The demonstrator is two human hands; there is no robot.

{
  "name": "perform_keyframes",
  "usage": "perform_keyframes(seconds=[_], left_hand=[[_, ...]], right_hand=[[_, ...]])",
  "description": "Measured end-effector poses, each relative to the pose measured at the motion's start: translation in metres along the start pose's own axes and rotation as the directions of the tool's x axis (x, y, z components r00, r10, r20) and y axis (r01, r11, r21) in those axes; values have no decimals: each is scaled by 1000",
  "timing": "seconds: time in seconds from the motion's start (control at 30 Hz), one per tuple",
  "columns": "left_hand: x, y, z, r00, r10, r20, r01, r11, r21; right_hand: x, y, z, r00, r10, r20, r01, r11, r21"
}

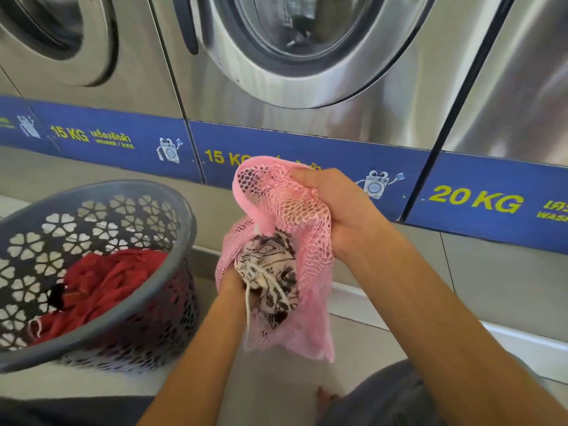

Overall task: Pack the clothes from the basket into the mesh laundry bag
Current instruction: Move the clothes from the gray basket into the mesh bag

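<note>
Knees in grey cloth (384, 398) frame the bottom of the view, and just above them hangs the pink mesh bag (310, 302), held off the floor in front of the washers (307, 72). Its net is soft and limp — it will sag and fold wherever it is not held, so the sensible grip is at the solid pink rim of the mouth, keeping that spread. The right hand (338, 207) is closed on bunched mesh near the rim. The left hand (230, 282) is pushed into the bag's opening, closed on a patterned cloth (270, 281), white with dark brown print, though its fingers are hidden by the fabric. That cloth looks light and crumples easily; a pale cord (247, 305) trails from the bundle, seemingly the bag's drawstring, and could snag in the holes. To the left on the floor stands the grey basket (101, 327), with flower-shaped cutouts, well apart from the bag. Red clothes (104, 284) lie heaped in it — loose, soft, probably light, best gathered in a fistful from the middle of the heap.
</note>
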State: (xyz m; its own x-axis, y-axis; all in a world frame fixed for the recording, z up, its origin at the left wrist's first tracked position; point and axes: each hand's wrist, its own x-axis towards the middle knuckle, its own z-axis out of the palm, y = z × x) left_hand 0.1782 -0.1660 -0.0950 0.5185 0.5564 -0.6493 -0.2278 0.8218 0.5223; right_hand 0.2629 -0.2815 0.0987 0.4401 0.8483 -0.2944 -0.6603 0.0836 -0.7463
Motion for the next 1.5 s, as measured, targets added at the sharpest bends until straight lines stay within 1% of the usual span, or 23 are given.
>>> perform_keyframes(seconds=[0.03,0.1,0.23,0.3,0.37,0.4,0.43,0.47,0.5,0.53,0.57,0.63,0.73,0.8,0.87,0.93,1.0,1.07,1.13,1.23,1.33,1.4,1.5], left_hand=[[0,3,6,1000,-1,31,2,1000,-30],[2,4,8,999,48,1,-48,996,-72],[14,2,-7,996,80,-35,-81,996,-47],[13,4,-11,997,77,10,-78,994,78],[9,7,-18,998,56,36,-65,945,321],[6,9,-22,997,77,-12,-62,875,480],[4,11,-26,992,113,-57,-50,765,642],[0,15,-30,985,154,-75,-36,613,789],[-3,18,-33,979,198,-56,-34,425,904],[-9,21,-34,972,235,-15,-42,236,971],[-15,24,-33,966,257,37,-68,112,991],[-28,33,-29,952,268,148,-154,0,988],[-46,50,-18,929,221,296,-301,-11,954],[-54,59,-13,918,171,358,-357,-36,933],[-59,65,-5,919,108,379,-371,-89,925],[-62,75,4,931,76,358,-339,-186,922],[-63,87,9,935,83,344,-313,-261,913],[-66,100,10,913,126,388,-342,-280,897],[-68,108,7,852,195,487,-427,-281,859],[-71,110,-1,740,263,619,-589,-189,785],[-70,109,-1,636,294,714,-705,-157,692],[-70,111,4,639,266,722,-719,-129,683],[-70,114,7,699,194,689,-675,-138,724]], right_hand=[[1,-1,-1,1000,-7,-8,7,1000,12],[1,-7,-3,1000,-16,-14,17,999,42],[6,-26,-16,994,-103,-29,105,986,128],[9,-35,-24,989,-144,-42,149,975,164],[15,-40,-32,984,-160,-80,171,974,152],[18,-40,-36,979,-168,-115,181,976,121],[22,-39,-38,972,-172,-158,186,979,78],[26,-37,-39,965,-170,-202,178,984,26],[30,-35,-39,957,-162,-241,160,987,-26],[33,-32,-38,951,-153,-268,138,988,-74],[35,-29,-36,947,-146,-286,119,987,-110],[39,-25,-32,946,-140,-293,104,985,-136],[44,-26,-34,944,-149,-293,113,984,-137],[44,-24,-34,941,-148,-303,108,983,-146],[45,-18,-31,947,-139,-290,86,978,-189],[47,-10,-25,955,-122,-270,60,972,-228],[48,-2,-18,965,-98,-245,30,963,-268],[49,5,-13,971,-78,-227,3,949,-314],[50,12,-7,975,-63,-212,-20,930,-368],[53,29,6,987,5,-159,-79,884,-461],[54,50,21,993,90,-73,-115,852,-511],[55,58,26,991,126,-37,-126,842,-525],[57,56,23,988,153,-30,-148,860,-488]])
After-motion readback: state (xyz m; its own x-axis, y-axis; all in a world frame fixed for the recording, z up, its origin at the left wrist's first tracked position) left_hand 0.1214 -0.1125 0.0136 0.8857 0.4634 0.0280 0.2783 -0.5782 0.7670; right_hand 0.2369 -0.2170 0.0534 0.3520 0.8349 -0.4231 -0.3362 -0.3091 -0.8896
